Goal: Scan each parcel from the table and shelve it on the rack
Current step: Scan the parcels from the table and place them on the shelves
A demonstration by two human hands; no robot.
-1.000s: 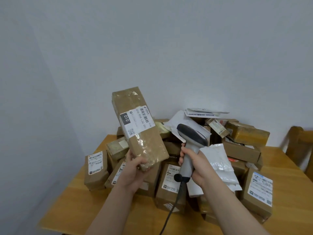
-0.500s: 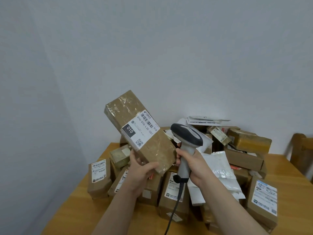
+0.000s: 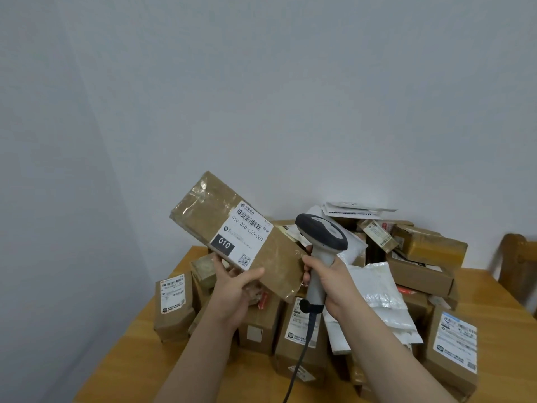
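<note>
Head view: my left hand [image 3: 232, 290] grips the tilted parcel [image 3: 209, 216] by its lower edge, above the counter [image 3: 125, 365], fingers [image 3: 220, 267] mostly hidden behind it. My right hand [image 3: 334, 286] wraps the scanner [image 3: 321, 241] handle just beside; piled parcels [image 3: 421, 276] partly hidden, chair [image 3: 515, 263] cut off.

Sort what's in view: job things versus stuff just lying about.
Job: labelled parcel held in the left hand; scanner gripped in the right hand; parcel pile waiting on the table.
Lying about: wooden chair at the right edge.
</note>
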